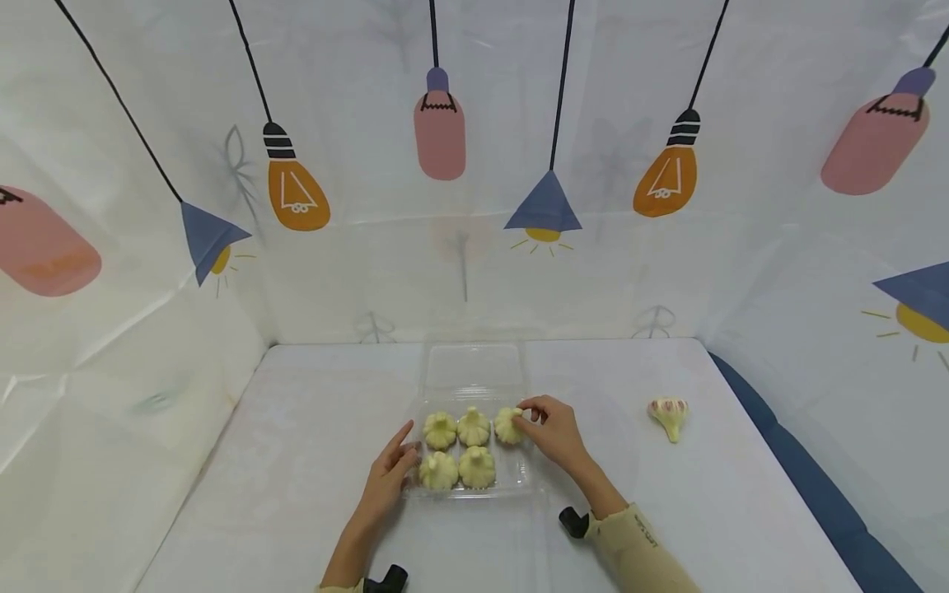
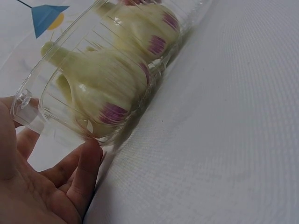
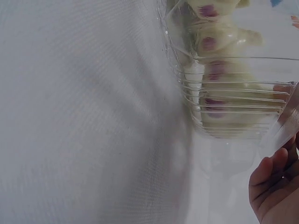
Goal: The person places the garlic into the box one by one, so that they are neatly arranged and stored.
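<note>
A clear plastic box (image 1: 513, 471) lies open on the table with several garlic bulbs (image 1: 477, 468) in it, their stems up. My right hand (image 1: 558, 435) reaches over the box's right side, thumb and finger pinching a garlic bulb (image 1: 506, 427) in the back right part. In the right wrist view, the curled other fingers (image 3: 268, 175) show beside the ribbed clear wall. My left hand (image 1: 385, 482) rests against the box's left side. The left wrist view shows its fingers (image 2: 86, 165) touching the wall low down, close to two bulbs with purple patches.
The box's clear lid (image 1: 474, 364) is folded back toward the far edge of the white table (image 1: 296, 461). Another garlic bulb (image 1: 670, 416) with a reddish root end lies farther right. A white sheet (image 1: 356, 280) printed with lamps hangs behind, and a blue padded edge (image 1: 808, 486) runs along the right.
</note>
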Motion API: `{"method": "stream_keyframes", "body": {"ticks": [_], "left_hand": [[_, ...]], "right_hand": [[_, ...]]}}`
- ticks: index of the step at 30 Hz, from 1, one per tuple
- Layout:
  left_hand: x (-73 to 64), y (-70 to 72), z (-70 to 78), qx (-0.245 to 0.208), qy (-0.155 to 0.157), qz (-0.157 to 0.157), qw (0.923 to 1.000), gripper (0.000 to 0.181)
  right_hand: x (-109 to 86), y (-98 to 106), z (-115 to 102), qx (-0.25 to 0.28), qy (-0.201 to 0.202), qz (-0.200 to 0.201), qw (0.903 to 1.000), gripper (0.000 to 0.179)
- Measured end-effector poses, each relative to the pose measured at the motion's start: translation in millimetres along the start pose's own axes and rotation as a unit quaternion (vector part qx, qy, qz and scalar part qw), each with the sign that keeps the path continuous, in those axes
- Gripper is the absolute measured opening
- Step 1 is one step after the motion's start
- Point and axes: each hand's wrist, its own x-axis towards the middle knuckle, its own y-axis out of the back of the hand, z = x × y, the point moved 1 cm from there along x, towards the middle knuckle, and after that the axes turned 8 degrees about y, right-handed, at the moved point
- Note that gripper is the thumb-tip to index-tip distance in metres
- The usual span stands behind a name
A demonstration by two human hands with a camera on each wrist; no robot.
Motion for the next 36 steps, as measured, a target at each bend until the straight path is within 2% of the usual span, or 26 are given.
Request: {"method": "stream_keyframes", "body": {"ticks": [6, 16, 19, 26, 36], "left_hand": [[-3.5, -0.6, 6.6, 0.0, -0.004, 0.0, 1.0, 0.051], [-1.2, -1.1, 3.8, 0.004, -0.006, 0.001, 1.0, 0.051], [-3.4, -0.3, 9.0, -0.001, -0.007, -0.006, 1.0, 0.051], [-19.2, -0.1, 35.7, -0.001, -0.022, -0.02, 0.9996, 0.051], [-20.6, -1.2, 35.5, -0.01, -0.02, -0.016, 0.9996, 0.051]], "right_hand": [[0.9, 0, -1, -0.009, 0.009, -0.007, 0.9999, 0.016], [1.0, 0, -5, -0.009, 0.001, -0.014, 0.9999, 0.016], [0.9, 0, -5, -0.014, 0.001, -0.016, 0.9998, 0.015], [1.4, -1, -6, -0.029, 0.007, -0.021, 0.9993, 0.015], [0.3, 0, -8, -0.026, -0.011, -0.031, 0.9991, 0.017]]}}
